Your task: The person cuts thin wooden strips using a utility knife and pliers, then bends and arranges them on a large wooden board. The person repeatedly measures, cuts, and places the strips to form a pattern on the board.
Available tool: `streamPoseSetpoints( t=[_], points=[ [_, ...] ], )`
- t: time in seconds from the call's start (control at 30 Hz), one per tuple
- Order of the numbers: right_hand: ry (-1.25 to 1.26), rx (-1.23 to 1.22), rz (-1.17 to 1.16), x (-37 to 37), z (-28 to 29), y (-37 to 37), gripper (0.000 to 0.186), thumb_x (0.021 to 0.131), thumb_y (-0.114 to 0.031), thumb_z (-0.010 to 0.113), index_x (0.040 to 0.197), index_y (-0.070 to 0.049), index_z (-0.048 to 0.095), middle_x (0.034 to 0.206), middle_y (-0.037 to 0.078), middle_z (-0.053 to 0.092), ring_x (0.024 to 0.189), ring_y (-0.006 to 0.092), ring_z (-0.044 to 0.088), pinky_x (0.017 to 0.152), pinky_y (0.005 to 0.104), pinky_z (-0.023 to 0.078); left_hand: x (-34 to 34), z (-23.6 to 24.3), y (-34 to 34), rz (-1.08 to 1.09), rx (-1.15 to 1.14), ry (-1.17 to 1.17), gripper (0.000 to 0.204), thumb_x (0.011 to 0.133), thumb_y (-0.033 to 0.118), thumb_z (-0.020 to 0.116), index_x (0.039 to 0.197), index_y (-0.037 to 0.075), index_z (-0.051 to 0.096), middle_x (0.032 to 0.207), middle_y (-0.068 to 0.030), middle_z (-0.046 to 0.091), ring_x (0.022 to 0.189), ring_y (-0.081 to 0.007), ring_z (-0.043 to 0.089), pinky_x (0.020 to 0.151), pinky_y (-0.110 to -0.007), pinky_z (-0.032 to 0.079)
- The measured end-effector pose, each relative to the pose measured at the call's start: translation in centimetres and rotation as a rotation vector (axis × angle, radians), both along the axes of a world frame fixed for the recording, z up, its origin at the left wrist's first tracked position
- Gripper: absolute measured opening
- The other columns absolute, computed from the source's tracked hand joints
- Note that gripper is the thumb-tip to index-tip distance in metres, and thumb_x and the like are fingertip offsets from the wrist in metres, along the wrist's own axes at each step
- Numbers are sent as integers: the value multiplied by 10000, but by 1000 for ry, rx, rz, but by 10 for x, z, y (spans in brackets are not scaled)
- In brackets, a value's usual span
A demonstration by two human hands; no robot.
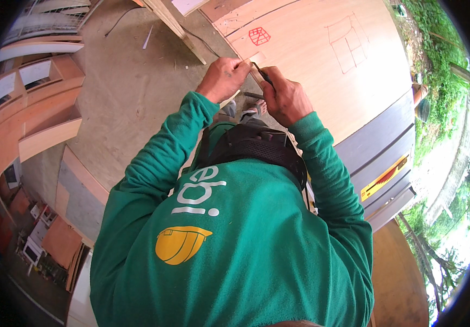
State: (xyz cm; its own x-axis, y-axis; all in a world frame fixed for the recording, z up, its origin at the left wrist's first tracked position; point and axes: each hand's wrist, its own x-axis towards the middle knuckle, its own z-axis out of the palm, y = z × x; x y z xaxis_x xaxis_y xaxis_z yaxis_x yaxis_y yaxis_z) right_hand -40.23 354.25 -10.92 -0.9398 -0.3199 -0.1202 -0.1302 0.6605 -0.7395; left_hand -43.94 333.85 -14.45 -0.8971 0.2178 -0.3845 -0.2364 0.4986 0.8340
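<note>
The left hand [224, 77] has its fingers curled in, thumb and forefinger pinching a thin pale piece [257, 56] that looks like wood; this piece is at the near edge of the wooden table [300, 60], between the two hands. The right hand [287, 99] is clenched around a dark tool [265, 75], its slim end pointing at the left fingertips; whether it touches the piece I cannot tell.

The table's edge runs slantwise past both hands, with its broad top stretching away beyond the right hand and giving that side room to move. To the left of the left hand, a wide span of concrete floor [120, 92] reaches over to a wooden cabinet [55, 92]. A wooden beam [177, 30] comes down from the top, near the left hand, with a dark cable beside it. At the person's right, grey boards [374, 136] adjoin the table top, and a yellow panel [384, 179] with a red saw shape lies on them.

The cabinet has open compartments, with white surfaces showing in the upper ones. A dark pot [423, 110] stands beyond the table's far edge, its contents too small to tell
</note>
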Motion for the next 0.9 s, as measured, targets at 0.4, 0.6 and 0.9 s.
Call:
streamPoseSetpoints(
  t=[0.4, 0.6, 0.9],
  points=[
    [29, -49, -8, 9, -3, 0, 187, 1016, -138, 580, 1187, -72, 545, 779, 280, 673, 765, 497, 681, 666, 594, 523, 2, 1, 2, 46, 11, -28, 416, 1008, 366, 585, 1017, -20, 738, 716, -239, 614, 624, -268, 595, 674, -428, 520],
    [35, -48, -15, 11, -2, 1, 193, 1016, -128, 580, 1194, -68, 538, 800, 276, 681, 773, 495, 682, 675, 591, 528, 3, 2, 3, 26, -13, -4, 451, 1021, 373, 586, 1009, -60, 711, 701, -161, 567, 696, -126, 525, 679, -372, 514],
    [37, -46, 13, 11, -1, 2, 210, 995, -88, 562, 1202, -60, 534, 824, 290, 682, 788, 505, 681, 685, 593, 537, 0, 1, 2, 25, -30, -2, 422, 973, 374, 592, 994, -20, 742, 809, -282, 661, 751, -411, 682, 732, -460, 543]
  ],
)
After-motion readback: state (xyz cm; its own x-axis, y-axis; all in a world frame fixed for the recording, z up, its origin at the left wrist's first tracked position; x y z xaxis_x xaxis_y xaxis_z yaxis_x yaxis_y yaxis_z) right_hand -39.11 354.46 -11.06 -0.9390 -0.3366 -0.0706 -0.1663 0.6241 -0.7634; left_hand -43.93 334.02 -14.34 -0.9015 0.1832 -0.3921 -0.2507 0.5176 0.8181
